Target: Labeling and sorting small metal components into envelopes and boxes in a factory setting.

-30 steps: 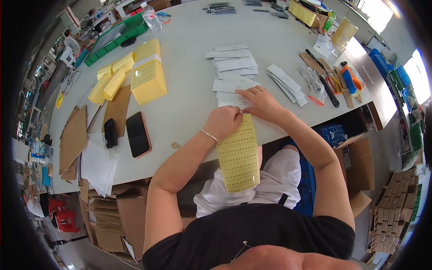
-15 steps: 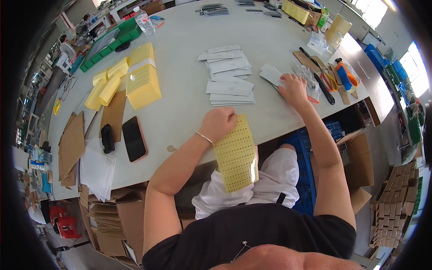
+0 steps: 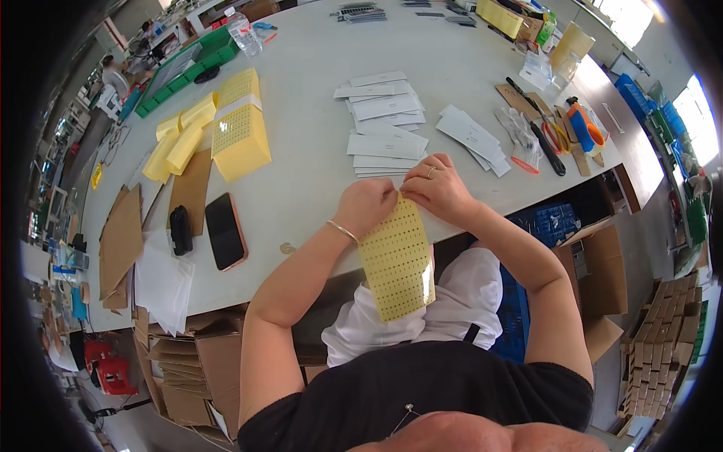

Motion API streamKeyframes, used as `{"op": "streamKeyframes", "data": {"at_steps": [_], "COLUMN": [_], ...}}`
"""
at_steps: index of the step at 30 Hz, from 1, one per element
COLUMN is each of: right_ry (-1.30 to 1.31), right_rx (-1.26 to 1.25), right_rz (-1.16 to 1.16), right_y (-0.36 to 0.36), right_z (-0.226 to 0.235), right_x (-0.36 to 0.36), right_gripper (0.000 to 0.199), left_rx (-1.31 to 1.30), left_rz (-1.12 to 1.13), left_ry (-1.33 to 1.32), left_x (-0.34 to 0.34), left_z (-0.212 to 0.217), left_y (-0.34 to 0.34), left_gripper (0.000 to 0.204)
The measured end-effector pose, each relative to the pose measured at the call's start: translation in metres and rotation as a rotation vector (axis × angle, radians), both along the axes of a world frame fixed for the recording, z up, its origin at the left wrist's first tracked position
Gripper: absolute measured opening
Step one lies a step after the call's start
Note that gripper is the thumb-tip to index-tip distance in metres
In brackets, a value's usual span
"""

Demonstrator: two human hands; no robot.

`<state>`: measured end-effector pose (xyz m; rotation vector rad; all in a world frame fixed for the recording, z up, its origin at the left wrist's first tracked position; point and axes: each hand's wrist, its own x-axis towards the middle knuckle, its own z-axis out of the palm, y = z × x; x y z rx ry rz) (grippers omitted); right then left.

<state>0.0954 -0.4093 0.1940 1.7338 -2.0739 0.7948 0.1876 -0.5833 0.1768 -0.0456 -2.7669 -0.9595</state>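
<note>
A yellow sheet of small dark stickers [image 3: 397, 260] hangs from the table's front edge over my lap. My left hand [image 3: 367, 205] is closed on its upper left corner. At the sheet's top edge, my right hand [image 3: 439, 188] has its fingers pinched together close to the left fingertips; what is between them, if anything, is hidden. Just beyond my hands lies a fanned column of flat white pieces [image 3: 386, 145]. To its right sits a smaller fanned pile of similar white pieces [image 3: 471, 138], apart from my right hand.
At left are a banded stack of yellow sheets [image 3: 241, 135], yellow rolls [image 3: 181, 143], a phone [image 3: 225, 232], a black case [image 3: 181, 230] and cardboard [image 3: 120, 248]. At right lie scissors [image 3: 556, 135], a black-handled tool [image 3: 547, 148] and an orange-and-blue tool [image 3: 586, 126]. A bottle [image 3: 242, 34] stands far left.
My right hand has moved left and nearer, from the right-hand pile of white pieces to the top of the yellow sheet. My left hand and the sheet have barely moved.
</note>
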Motion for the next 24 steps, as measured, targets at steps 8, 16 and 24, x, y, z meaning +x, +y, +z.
{"op": "streamKeyframes", "data": {"at_steps": [8, 16, 24], "right_ry": [-0.436, -0.319, -0.151], "right_rx": [-0.052, 0.216, 0.254], "right_rz": [-0.088, -0.355, -0.228], "right_y": [-0.027, -0.076, -0.060], "right_z": [0.006, -0.003, 0.004], "right_x": [-0.032, -0.063, -0.057], "right_gripper": [0.003, 0.015, 0.048], "left_rx": [0.118, 0.070, -0.008], "left_rz": [0.095, 0.053, 0.008], "left_ry": [-0.069, -0.017, 0.080], "left_x": [-0.003, -0.001, 0.000], "left_z": [-0.001, -0.003, -0.002], "left_y": [-0.005, -0.003, -0.001], "left_gripper": [0.023, 0.024, 0.022]}}
